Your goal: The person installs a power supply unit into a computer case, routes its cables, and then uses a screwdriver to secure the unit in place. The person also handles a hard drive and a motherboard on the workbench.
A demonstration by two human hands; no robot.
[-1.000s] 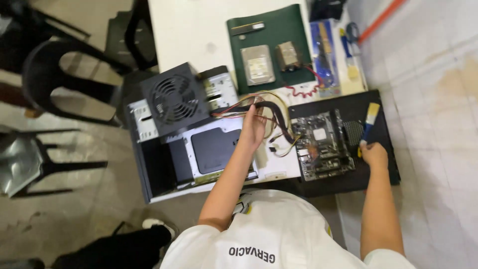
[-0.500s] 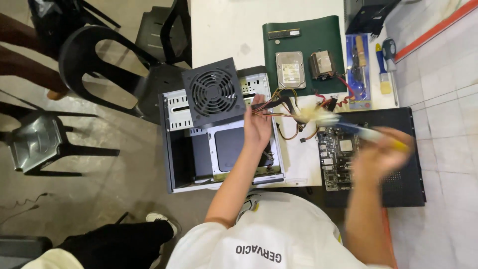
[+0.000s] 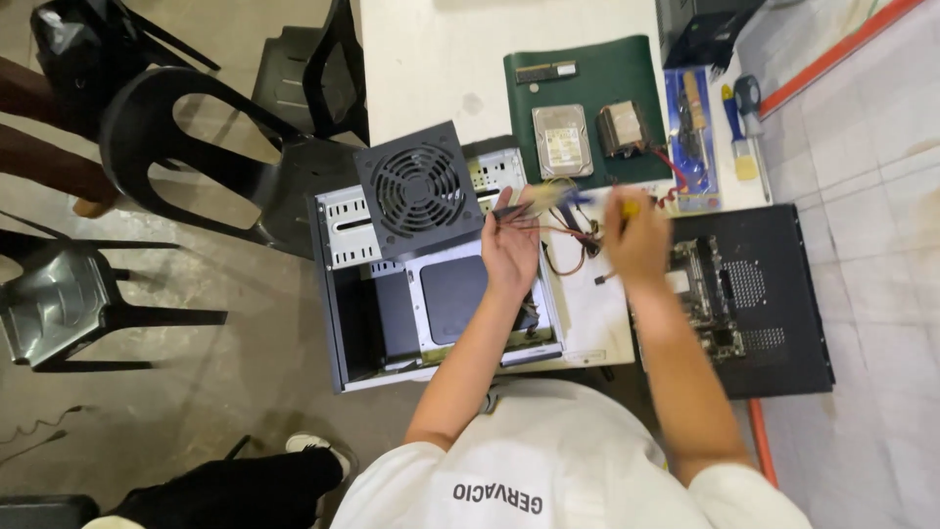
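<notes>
White table (image 3: 431,59) on concrete floor, black chairs (image 3: 186,167) beside; left hand (image 3: 509,250) grasping cable bundle (image 3: 534,204), right hand (image 3: 636,240) blurred, grip unclear

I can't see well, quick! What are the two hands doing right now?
Left hand: closed on the bundle of thin coloured cables.
Right hand: closed on a blurred yellow-handled tool.

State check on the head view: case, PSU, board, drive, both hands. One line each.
computer case: side open, lying flat
power supply: out of bay, resting on case
cable bundle: held up in left hand
right hand: blurred, grips yellow-handled tool
motherboard: bare, on black panel
hard drive: loose on green mat
</notes>
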